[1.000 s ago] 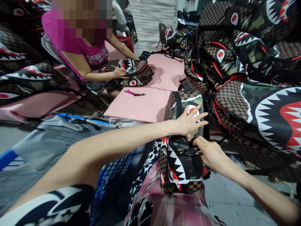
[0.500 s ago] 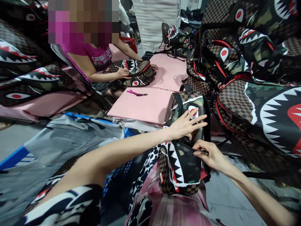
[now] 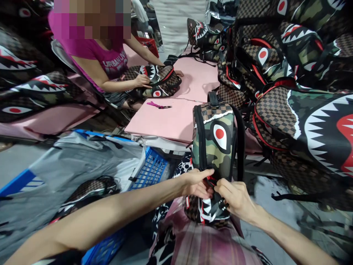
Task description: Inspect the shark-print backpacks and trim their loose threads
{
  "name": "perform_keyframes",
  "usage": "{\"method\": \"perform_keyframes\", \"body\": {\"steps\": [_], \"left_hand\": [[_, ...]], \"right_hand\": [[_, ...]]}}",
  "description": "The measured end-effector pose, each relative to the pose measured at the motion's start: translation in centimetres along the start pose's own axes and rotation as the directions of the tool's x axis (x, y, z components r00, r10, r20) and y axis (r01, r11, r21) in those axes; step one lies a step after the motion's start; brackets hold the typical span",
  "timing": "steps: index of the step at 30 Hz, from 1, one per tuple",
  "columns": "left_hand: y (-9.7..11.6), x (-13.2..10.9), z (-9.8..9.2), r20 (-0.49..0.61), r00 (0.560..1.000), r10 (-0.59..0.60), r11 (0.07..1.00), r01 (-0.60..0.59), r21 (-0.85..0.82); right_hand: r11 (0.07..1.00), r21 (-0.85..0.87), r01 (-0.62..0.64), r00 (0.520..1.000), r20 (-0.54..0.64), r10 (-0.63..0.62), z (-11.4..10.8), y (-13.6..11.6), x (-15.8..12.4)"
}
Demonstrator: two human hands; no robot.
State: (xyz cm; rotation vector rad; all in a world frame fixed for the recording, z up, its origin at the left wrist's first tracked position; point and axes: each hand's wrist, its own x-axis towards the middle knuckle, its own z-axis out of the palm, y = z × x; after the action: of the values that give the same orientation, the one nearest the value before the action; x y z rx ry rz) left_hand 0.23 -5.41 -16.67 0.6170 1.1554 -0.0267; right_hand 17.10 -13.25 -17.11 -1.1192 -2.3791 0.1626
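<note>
A camouflage and brown-checked backpack (image 3: pixel 216 141) with a red-and-white eye and a shark mouth stands upright on my lap, its top handle toward the pink table. My left hand (image 3: pixel 196 183) is closed on the bag's lower front, by the shark mouth. Right beside it, my right hand (image 3: pixel 234 197) pinches the same spot, fingers curled on the bag's front; what lies between the fingertips is too small to make out.
A person in a pink shirt (image 3: pixel 109 62) works on another shark backpack (image 3: pixel 160 82) across the pink table (image 3: pixel 168 121), where pink scissors (image 3: pixel 157 106) lie. Piled backpacks (image 3: pixel 300 110) fill the right side. A blue crate (image 3: pixel 150 169) with grey plastic bags (image 3: pixel 68 165) sits at my left.
My left hand left the bag's upper front and came down to the shark mouth, closing there. My right hand moved in beside it. The backpack now stands more upright.
</note>
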Motion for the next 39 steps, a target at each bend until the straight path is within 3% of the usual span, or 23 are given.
{"method": "perform_keyframes", "body": {"steps": [3, 7, 11, 13, 17, 22, 25, 27, 29, 30, 31, 33, 34, 35, 37, 39], "left_hand": [[-1.0, 0.9, 0.5, 0.047, 0.997, 0.068, 0.971, -0.056, -0.231], [-3.4, 0.7, 2.1, 0.030, 0.964, 0.263, 0.813, -0.204, -0.545], [-4.8, 0.7, 3.4, -0.101, 0.963, 0.249, 0.686, -0.249, -0.684], [-5.0, 0.7, 3.6, -0.091, 0.964, 0.251, 0.650, -0.237, -0.722], [-5.0, 0.7, 3.2, 0.006, 0.937, 0.348, 0.655, -0.238, -0.717], [-4.8, 1.1, 3.1, -0.073, 0.944, 0.320, 0.695, -0.287, -0.659], [-4.5, 1.2, 2.5, -0.040, 0.928, 0.371, 0.798, -0.341, -0.498], [-3.6, 1.1, 1.2, -0.007, 0.905, 0.425, 0.867, -0.409, -0.285], [-1.6, 0.5, -1.1, -0.082, 0.840, 0.537, 0.843, -0.538, 0.012], [-0.1, 0.1, -2.3, -0.150, 0.766, 0.626, 0.779, -0.603, 0.172], [1.8, -0.3, -3.6, -0.213, 0.656, 0.724, 0.686, -0.652, 0.323], [6.3, -0.9, -5.3, -0.288, 0.395, 0.873, 0.488, -0.688, 0.537], [8.7, -0.9, -5.6, -0.307, 0.296, 0.905, 0.424, -0.690, 0.586], [11.0, -0.8, -5.6, -0.322, 0.236, 0.917, 0.391, -0.697, 0.601], [14.6, -0.2, -4.4, -0.274, 0.296, 0.915, 0.401, -0.729, 0.554], [16.5, 0.5, -2.7, -0.187, 0.380, 0.906, 0.422, -0.776, 0.469]], "right_hand": [[0.990, -0.133, 0.040, 0.999, 0.030, -0.036, 0.0, -0.3, -0.9], [0.970, -0.240, 0.039, 0.997, 0.081, -0.020, -0.6, -0.2, -2.7], [0.953, -0.300, 0.036, 0.995, 0.103, -0.005, -0.8, 0.0, -3.8], [0.956, -0.293, 0.025, 0.996, 0.088, 0.001, -0.6, 0.0, -3.9], [0.966, -0.260, 0.003, 0.997, 0.070, 0.016, -0.2, 0.1, -4.0], [0.966, -0.255, -0.054, 0.993, 0.084, 0.078, -0.7, 0.4, -3.1], [0.953, -0.262, -0.152, 0.988, -0.006, 0.156, -0.8, 0.9, -1.4], [0.916, -0.282, -0.284, 0.959, -0.103, 0.265, -0.3, 1.3, 0.0], [0.853, -0.299, -0.427, 0.902, -0.201, 0.381, 0.6, 1.6, 1.3], [0.825, -0.298, -0.480, 0.874, -0.243, 0.421, 1.1, 1.7, 1.7], [0.812, -0.281, -0.512, 0.852, -0.282, 0.440, 1.5, 1.9, 2.1], [0.853, -0.158, -0.498, 0.847, -0.301, 0.439, 1.8, 2.4, 2.4], [0.881, -0.046, -0.471, 0.847, -0.302, 0.437, 1.6, 2.9, 2.4], [0.888, 0.083, -0.452, 0.831, -0.323, 0.453, 1.1, 3.5, 2.4], [0.820, 0.321, -0.474, 0.717, -0.399, 0.571, -0.1, 5.3, 2.7], [0.681, 0.480, -0.553, 0.539, -0.417, 0.732, -1.2, 7.3, 3.5]]}}
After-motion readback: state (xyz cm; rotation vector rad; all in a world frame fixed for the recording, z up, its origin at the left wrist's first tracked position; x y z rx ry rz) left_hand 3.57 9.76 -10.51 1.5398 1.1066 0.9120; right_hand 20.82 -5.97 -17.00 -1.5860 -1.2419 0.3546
